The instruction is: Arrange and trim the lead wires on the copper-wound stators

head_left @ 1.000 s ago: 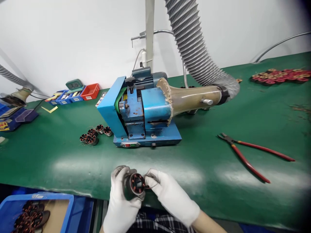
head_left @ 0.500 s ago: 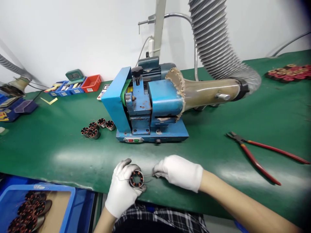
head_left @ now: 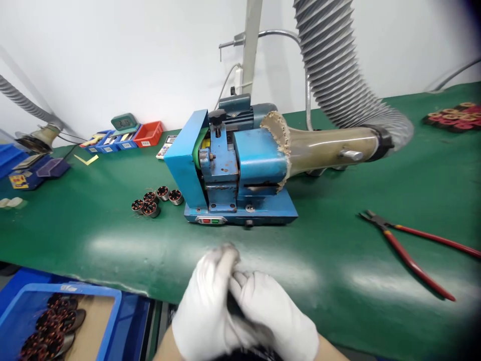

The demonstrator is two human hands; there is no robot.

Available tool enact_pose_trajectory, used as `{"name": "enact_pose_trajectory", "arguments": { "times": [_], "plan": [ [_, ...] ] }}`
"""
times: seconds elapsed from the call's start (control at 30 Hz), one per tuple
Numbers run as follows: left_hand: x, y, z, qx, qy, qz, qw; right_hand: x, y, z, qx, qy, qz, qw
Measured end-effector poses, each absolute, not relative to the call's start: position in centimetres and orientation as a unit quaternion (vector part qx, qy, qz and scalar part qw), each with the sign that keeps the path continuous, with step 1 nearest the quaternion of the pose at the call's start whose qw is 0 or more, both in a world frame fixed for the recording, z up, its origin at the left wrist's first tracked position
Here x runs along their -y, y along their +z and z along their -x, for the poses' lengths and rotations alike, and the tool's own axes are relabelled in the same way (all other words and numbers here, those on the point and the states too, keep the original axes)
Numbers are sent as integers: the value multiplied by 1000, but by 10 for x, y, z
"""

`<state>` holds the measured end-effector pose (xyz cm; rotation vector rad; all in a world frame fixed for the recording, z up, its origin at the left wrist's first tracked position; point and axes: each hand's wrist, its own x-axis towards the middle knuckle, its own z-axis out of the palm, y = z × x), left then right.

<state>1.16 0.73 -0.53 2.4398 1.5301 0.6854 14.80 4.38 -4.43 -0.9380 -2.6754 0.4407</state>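
Observation:
My left hand (head_left: 208,303), in a white glove with greyed fingertips, is curled at the table's front edge. Half a second ago it held a wound motor stator, a metal ring with copper coils; that stator is hidden now behind the fingers. Against it presses my right hand (head_left: 276,313), gloved too, fingers bent inward and blurred by motion. Whatever its fingertips grip cannot be seen. Beyond the hands stands a blue belt-driven machine (head_left: 221,175) with red and green buttons. Several more stators (head_left: 151,209) are grouped to its left.
Red-handled pliers (head_left: 387,230) lie spread on the right of the green table (head_left: 112,245). A blue bin (head_left: 116,311) with several stators sits low at left. A grey duct (head_left: 330,60) joins the machine. Small blue and red trays (head_left: 148,134) line the back.
My right hand has come left against my left hand, which has tilted over and covered the stator. The view has shifted slightly, moving the background right and down.

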Motion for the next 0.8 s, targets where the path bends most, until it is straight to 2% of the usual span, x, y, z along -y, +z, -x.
{"name": "enact_pose_trajectory", "arguments": {
  "times": [0.1,0.17,0.33,0.43,0.5,0.57,0.63,0.7,0.8],
  "plan": [
    [-28,-17,3,-559,167,-790,188,-51,-57,-152,910,199,359,57],
    [-32,-25,11,-576,140,-772,230,-55,-57,-156,882,266,386,51],
    [-23,-33,11,-589,152,-756,241,-65,-51,-155,777,459,404,146],
    [-22,-33,6,-591,167,-752,239,-76,-48,-168,716,525,416,194],
    [-22,-33,4,-592,174,-751,235,-86,-46,-194,654,538,477,236],
    [-21,-34,2,-593,184,-751,224,-99,-43,-232,588,488,572,297],
    [-20,-36,1,-602,193,-746,209,-110,-43,-276,593,297,686,299],
    [-19,-38,-1,-615,194,-742,186,-118,-45,-312,634,128,742,179],
    [-22,-40,-3,-632,177,-742,139,-123,-53,-340,634,44,770,49]
  ]
}}
